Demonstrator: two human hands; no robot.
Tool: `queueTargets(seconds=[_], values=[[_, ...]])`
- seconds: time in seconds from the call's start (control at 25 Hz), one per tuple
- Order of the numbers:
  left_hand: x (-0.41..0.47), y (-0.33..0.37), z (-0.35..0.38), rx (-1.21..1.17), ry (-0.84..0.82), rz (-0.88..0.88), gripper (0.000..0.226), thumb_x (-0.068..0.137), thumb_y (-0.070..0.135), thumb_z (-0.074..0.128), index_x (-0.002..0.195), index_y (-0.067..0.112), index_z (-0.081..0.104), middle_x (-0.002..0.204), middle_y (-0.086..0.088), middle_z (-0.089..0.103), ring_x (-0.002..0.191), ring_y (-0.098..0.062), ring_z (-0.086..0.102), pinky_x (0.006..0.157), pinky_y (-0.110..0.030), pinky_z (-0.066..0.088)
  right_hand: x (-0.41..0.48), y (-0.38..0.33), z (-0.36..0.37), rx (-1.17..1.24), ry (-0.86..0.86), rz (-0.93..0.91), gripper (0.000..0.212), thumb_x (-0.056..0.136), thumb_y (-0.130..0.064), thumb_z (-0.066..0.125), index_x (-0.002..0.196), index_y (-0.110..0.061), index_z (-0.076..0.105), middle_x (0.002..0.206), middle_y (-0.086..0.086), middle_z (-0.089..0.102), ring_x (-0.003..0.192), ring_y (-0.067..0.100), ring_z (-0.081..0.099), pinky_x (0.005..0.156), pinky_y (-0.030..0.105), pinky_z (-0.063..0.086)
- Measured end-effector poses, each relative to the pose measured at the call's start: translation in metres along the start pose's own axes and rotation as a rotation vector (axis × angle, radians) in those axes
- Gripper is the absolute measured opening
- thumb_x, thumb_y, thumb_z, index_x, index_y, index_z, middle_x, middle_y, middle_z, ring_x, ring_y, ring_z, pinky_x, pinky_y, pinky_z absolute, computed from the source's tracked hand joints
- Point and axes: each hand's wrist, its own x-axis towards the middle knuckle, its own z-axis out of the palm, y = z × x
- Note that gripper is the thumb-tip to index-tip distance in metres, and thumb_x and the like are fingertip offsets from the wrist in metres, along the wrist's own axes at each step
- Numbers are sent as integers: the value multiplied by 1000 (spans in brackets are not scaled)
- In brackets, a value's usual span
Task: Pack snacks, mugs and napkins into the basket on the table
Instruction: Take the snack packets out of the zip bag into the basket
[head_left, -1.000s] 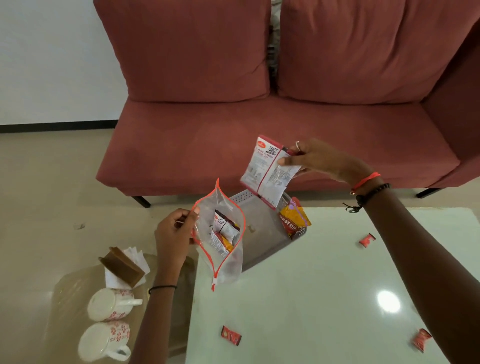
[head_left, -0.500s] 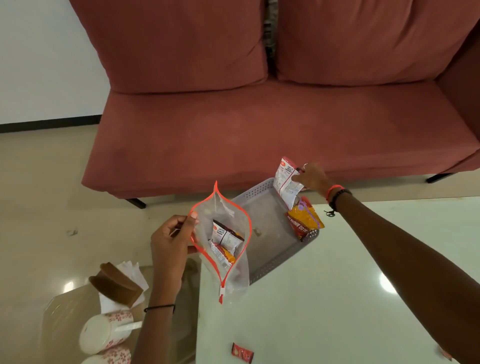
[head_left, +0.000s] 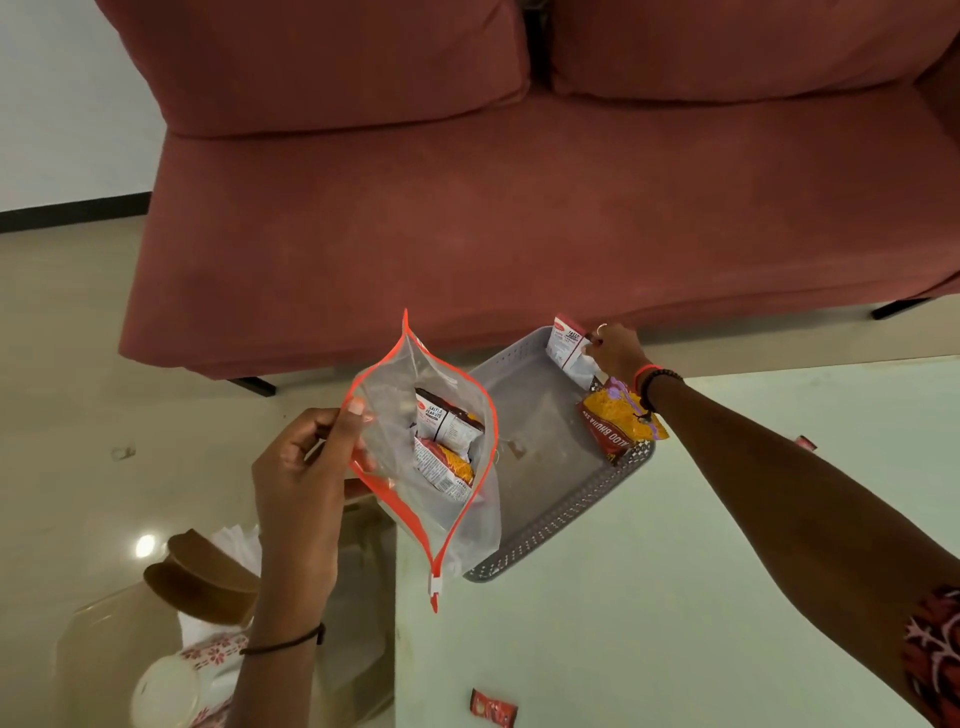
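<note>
The red sofa (head_left: 519, 208) fills the far side of my view, and the pale green surface (head_left: 649, 597) spreads below it. On that surface sits the grey perforated basket (head_left: 545, 525), mostly bare inside. My left hand (head_left: 306, 467) pinches the rim of the clear zip pouch (head_left: 415, 457) with the orange edge, holding its mouth wide beside the basket; two snack packets remain inside it. My right hand (head_left: 615, 351) is closed on the white snack packet (head_left: 569, 353), standing it against the basket's far corner, just above the yellow Aloo Bhujia packet (head_left: 621, 421) already lying there. I judge the packing is only begun: one snack in, one going in, the pouch's contents left. The napkins in their wooden holder (head_left: 202, 577) and a floral mug (head_left: 176, 686) wait on the low glass stand by my left arm, untouched. A small red wrapped sweet (head_left: 492, 707) lies loose near me.
</note>
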Motion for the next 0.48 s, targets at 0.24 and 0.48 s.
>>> queueTargets(seconds=[0.24,0.48], values=[[3,-6,6,64,-7,5,18,86,31,63,80,15,69,52,11,62,52,-4,62,49,-25,56,6,12,-4,-99,89,27,21,87,-9,58,98,8,64,107,27,66,104,41,58,88,42,47],[-3,-11,10,69,-12,11,15,87,29,62,79,18,68,52,12,62,50,-3,62,48,-25,56,10,10,-2,94,26,91,24,81,-7,70,101,7,70,105,24,70,99,32,66,88,34,51]])
